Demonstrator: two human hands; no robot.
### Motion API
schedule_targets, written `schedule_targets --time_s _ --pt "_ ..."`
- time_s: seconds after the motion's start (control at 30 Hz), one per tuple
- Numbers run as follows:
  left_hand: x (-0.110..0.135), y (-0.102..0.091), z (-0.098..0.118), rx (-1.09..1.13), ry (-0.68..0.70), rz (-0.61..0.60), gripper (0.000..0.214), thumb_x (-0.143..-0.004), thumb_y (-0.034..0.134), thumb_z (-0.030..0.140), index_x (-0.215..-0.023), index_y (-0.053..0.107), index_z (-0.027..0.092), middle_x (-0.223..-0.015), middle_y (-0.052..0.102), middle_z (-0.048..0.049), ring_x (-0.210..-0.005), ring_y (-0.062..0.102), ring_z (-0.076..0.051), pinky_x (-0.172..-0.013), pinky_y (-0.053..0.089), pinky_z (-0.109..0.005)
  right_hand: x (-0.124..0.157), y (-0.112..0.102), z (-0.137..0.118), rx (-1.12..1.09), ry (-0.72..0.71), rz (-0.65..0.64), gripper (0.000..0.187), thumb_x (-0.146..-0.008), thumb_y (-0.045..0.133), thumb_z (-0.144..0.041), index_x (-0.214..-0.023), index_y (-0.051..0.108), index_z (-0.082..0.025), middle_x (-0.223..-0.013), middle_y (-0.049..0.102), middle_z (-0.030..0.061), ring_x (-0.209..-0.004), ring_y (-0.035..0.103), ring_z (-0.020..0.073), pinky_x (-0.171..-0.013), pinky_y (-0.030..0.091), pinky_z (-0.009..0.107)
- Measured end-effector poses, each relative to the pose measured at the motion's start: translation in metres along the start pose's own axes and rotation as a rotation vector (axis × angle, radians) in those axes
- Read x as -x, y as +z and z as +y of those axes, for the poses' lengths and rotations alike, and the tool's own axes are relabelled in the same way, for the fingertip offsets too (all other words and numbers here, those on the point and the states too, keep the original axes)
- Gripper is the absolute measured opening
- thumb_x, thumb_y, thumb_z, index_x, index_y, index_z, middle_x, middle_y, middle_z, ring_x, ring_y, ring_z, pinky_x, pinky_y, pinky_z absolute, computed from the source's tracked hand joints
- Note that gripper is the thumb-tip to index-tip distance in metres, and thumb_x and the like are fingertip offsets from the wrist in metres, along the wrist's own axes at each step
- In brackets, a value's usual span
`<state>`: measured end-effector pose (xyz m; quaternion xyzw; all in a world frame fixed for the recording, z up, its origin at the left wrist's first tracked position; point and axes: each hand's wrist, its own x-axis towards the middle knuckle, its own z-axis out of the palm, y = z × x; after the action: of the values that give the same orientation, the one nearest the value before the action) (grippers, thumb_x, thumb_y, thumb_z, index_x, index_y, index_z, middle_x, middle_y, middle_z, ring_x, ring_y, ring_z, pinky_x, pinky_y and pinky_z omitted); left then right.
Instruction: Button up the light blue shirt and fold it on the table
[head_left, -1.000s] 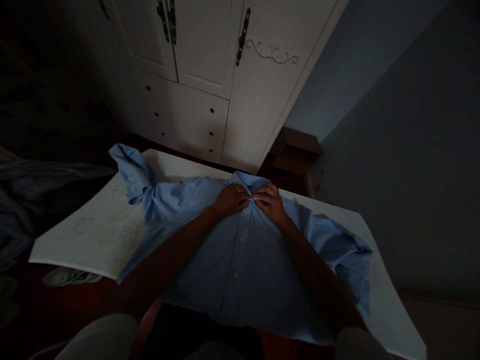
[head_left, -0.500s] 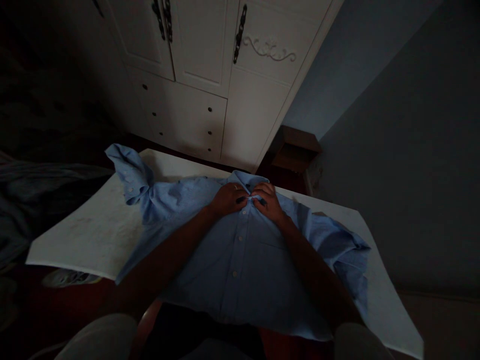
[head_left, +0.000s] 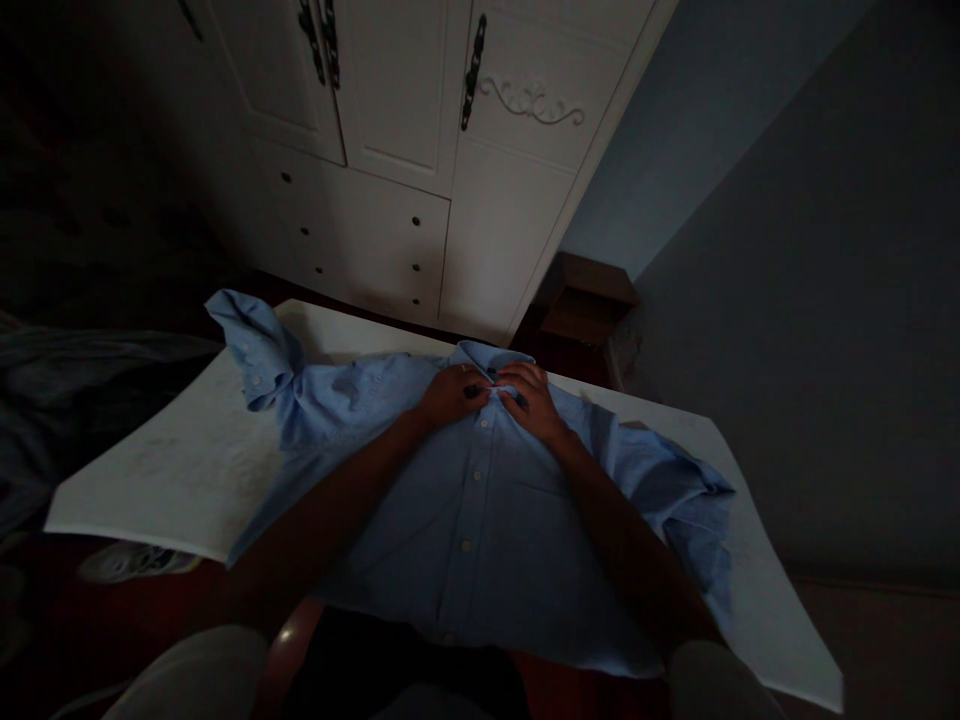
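A light blue button-up shirt (head_left: 442, 510) lies front side up across a white table (head_left: 172, 470), its collar at the far edge and its sleeves out to both sides. Just below the collar, my left hand (head_left: 452, 394) pinches the front placket. My right hand (head_left: 531, 396) grips the same spot from the other side, fingertips almost meeting the left ones. Fingers cover the button and buttonhole there. Several white buttons run down the placket below, and those in view lie along the overlapped front edges.
Behind the table stands a white wardrobe (head_left: 390, 100) with dark handles. A small brown wooden cabinet (head_left: 589, 295) is by the wall at the right. Dark cloth (head_left: 90, 390) lies at the left, and a shoe (head_left: 135, 562) rests on the red floor.
Both hands stay at the collar with only slight finger movement. The whole view has shifted a little; the shirt lies as before.
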<state>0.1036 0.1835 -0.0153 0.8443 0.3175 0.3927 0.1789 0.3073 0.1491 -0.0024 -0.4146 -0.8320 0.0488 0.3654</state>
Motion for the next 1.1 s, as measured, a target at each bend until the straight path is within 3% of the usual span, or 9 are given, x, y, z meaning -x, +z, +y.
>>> schedule_targets --time_s 0.17,0.33,0.43,0.5,0.57,0.63,0.73,0.9,1.1 --pt "-0.002 -0.003 0.003 0.086 -0.144 0.004 0.009 -0.078 0.066 0.025 -0.082 0.071 0.019 -0.079 0.071 -0.0005 -0.073 0.065 -0.014 -0.072 0.051 -0.026 -0.006 -0.004 -0.006 -0.022 0.035 0.029 0.027 -0.087 0.058 -0.029 -0.113 0.064 -0.028 -0.123 0.064 0.0062 -0.123 0.051 0.0267 -0.106 0.033 0.048" --pt "-0.003 -0.004 0.002 0.168 -0.225 0.01 0.01 -0.077 0.066 0.024 -0.082 0.072 0.018 -0.079 0.072 -0.0012 -0.073 0.066 -0.014 -0.071 0.052 -0.026 -0.013 -0.021 -0.018 -0.044 0.168 0.053 0.011 -0.084 0.064 -0.033 -0.086 0.069 -0.023 -0.099 0.069 0.0064 -0.101 0.06 0.0251 -0.092 0.043 0.042" --pt "-0.004 -0.004 0.002 0.201 -0.251 0.032 0.01 -0.076 0.066 0.025 -0.08 0.072 0.018 -0.079 0.073 -0.0014 -0.073 0.067 -0.014 -0.071 0.053 -0.026 -0.019 -0.029 -0.029 -0.31 0.407 -0.1 0.016 -0.082 0.063 -0.035 -0.079 0.071 -0.021 -0.077 0.068 0.0032 -0.071 0.062 0.0178 -0.068 0.049 0.031" --pt "-0.004 -0.004 0.002 0.223 -0.263 0.041 0.011 -0.077 0.066 0.026 -0.081 0.072 0.018 -0.08 0.074 -0.0015 -0.073 0.067 -0.014 -0.07 0.053 -0.025 -0.023 -0.03 -0.036 -0.526 0.629 -0.242 0.019 -0.078 0.065 -0.037 -0.077 0.073 -0.02 -0.067 0.068 0.0014 -0.051 0.057 0.0128 -0.049 0.042 0.025" --pt "-0.005 -0.005 0.003 0.234 -0.281 0.043 0.012 -0.077 0.065 0.026 -0.081 0.072 0.017 -0.079 0.074 -0.0014 -0.072 0.067 -0.014 -0.07 0.054 -0.025 -0.025 -0.027 -0.041 -0.684 0.835 -0.296 0.018 -0.072 0.069 -0.035 -0.076 0.073 -0.018 -0.064 0.07 0.0023 -0.041 0.053 0.0105 -0.037 0.032 0.021" --pt "-0.005 -0.005 0.003 0.231 -0.297 0.037 0.012 -0.078 0.065 0.025 -0.08 0.073 0.017 -0.078 0.074 -0.0009 -0.071 0.067 -0.014 -0.069 0.054 -0.025 -0.026 -0.022 -0.045 -0.786 0.984 -0.256 0.018 -0.066 0.073 -0.032 -0.075 0.073 -0.017 -0.069 0.073 0.0045 -0.041 0.056 0.0108 -0.032 0.026 0.019" --pt "-0.005 -0.004 0.003 0.224 -0.306 0.027 0.011 -0.078 0.064 0.023 -0.08 0.073 0.017 -0.078 0.075 -0.0009 -0.072 0.068 -0.014 -0.071 0.054 -0.025 -0.025 -0.013 -0.049 -0.891 1.106 -0.147 0.017 -0.062 0.075 -0.029 -0.072 0.072 -0.016 -0.073 0.075 0.0072 -0.046 0.062 0.0128 -0.031 0.027 0.017" --pt "-0.005 -0.003 0.002 0.23 -0.309 0.026 0.011 -0.077 0.063 0.021 -0.079 0.073 0.018 -0.079 0.075 -0.0015 -0.072 0.069 -0.014 -0.07 0.055 -0.025 -0.021 0.001 -0.053 -0.979 1.186 0.012 0.017 -0.064 0.076 -0.029 -0.071 0.071 -0.015 -0.075 0.075 0.0095 -0.05 0.065 0.0139 -0.032 0.029 0.016" --pt "-0.005 -0.003 0.003 0.265 -0.306 0.041 0.01 -0.077 0.064 0.023 -0.079 0.073 0.019 -0.079 0.076 -0.0011 -0.074 0.069 -0.014 -0.071 0.055 -0.024 -0.021 0.004 -0.056 -1.025 1.251 0.081 0.013 -0.068 0.072 -0.027 -0.073 0.069 -0.016 -0.077 0.075 0.0075 -0.049 0.06 0.0097 -0.035 0.03 0.015"
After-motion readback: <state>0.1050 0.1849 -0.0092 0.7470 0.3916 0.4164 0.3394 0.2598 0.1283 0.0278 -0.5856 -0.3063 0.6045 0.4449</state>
